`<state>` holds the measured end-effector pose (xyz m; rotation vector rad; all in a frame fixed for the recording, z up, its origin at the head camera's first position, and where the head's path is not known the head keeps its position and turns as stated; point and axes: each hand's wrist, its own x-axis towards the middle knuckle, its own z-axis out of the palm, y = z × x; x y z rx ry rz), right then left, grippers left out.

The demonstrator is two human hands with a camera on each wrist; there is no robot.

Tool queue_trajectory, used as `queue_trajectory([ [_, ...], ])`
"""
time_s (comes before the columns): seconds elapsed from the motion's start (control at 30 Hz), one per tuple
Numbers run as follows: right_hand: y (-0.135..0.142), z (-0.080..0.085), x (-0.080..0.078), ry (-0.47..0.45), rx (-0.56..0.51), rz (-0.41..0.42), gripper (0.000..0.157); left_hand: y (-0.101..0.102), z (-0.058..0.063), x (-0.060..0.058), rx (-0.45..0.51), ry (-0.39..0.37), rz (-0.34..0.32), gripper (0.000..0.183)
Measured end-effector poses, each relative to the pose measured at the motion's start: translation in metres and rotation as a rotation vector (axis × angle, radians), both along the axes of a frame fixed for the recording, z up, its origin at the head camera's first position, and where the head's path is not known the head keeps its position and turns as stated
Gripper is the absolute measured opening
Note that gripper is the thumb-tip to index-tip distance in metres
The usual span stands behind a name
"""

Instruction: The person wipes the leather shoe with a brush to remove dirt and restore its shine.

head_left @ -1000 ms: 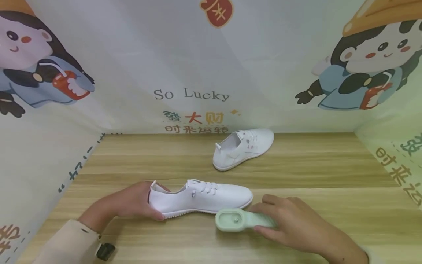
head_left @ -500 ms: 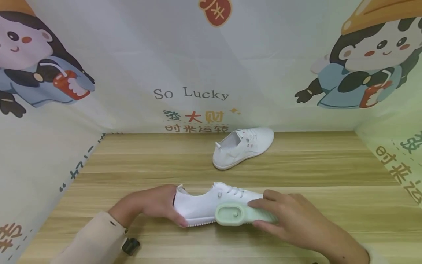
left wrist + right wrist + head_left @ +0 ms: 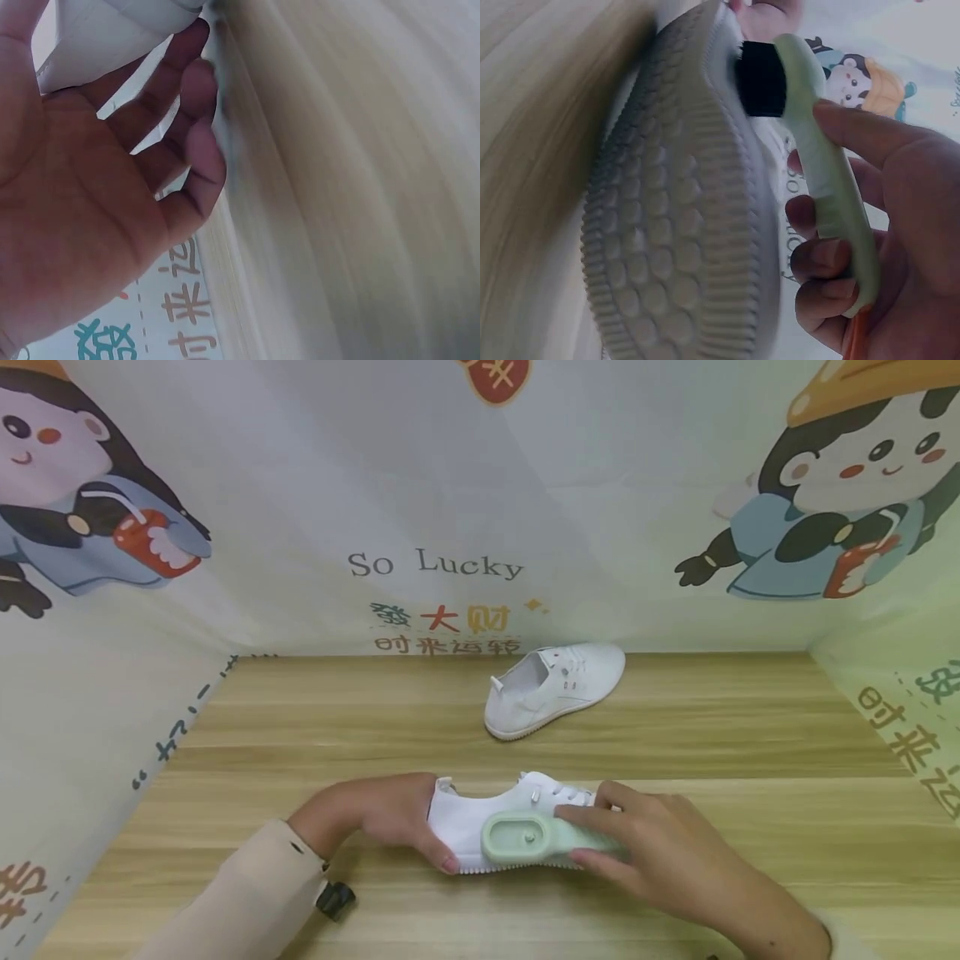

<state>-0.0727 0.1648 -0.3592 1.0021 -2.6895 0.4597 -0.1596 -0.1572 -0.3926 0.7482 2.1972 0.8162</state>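
A white lace-up shoe (image 3: 468, 818) is gripped at the heel by my left hand (image 3: 397, 810), thumb along its near side. In the left wrist view, the fingers curl behind the white heel (image 3: 112, 45). My right hand (image 3: 660, 852) holds a pale green shoe brush (image 3: 517, 838) by its handle, over the shoe's near side. From the right wrist view, the dark bristles (image 3: 763, 79) meet the upper just above the sole edge. The studded sole (image 3: 667, 232) faces that camera, so the shoe is tilted. My right hand and the brush hide the toe in the head view.
A second white shoe (image 3: 555, 689) stands farther back on the wood-grain surface (image 3: 300, 718), near the back wall. Printed cloth walls (image 3: 435, 460) close off the back and both sides. A small black object (image 3: 335, 900) sits by the left sleeve (image 3: 247, 885).
My left hand has slid the shoe to the right, behind the brush. The brush, still in my right hand, has risen slightly and now overlaps the shoe's side. The far shoe stays put.
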Motion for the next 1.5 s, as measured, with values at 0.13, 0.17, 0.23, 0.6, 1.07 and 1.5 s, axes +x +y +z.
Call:
queue_trajectory([
  [0.13,-0.002,-0.004,-0.003,0.029,-0.035,-0.032,0.037,0.003,0.0,-0.001,0.044,-0.025,-0.02,0.04],
  [0.17,-0.002,-0.005,-0.004,0.022,-0.042,-0.04,0.037,0.003,-0.001,-0.001,0.061,-0.033,-0.014,0.043],
  [0.23,-0.002,-0.007,-0.006,0.016,-0.055,-0.044,0.036,0.0,-0.003,0.0,0.085,-0.02,0.011,0.057],
  [0.6,-0.003,-0.01,-0.013,-0.021,-0.05,-0.091,0.033,-0.003,0.005,0.02,0.063,0.232,0.089,0.09],
  [1.07,-0.023,-0.013,-0.01,0.002,-0.024,-0.091,0.036,0.008,-0.002,0.021,0.129,0.226,0.04,0.083],
  [1.5,-0.045,-0.01,-0.015,0.027,-0.002,-0.044,0.037,0.0,-0.01,0.012,0.173,0.178,0.047,0.081],
])
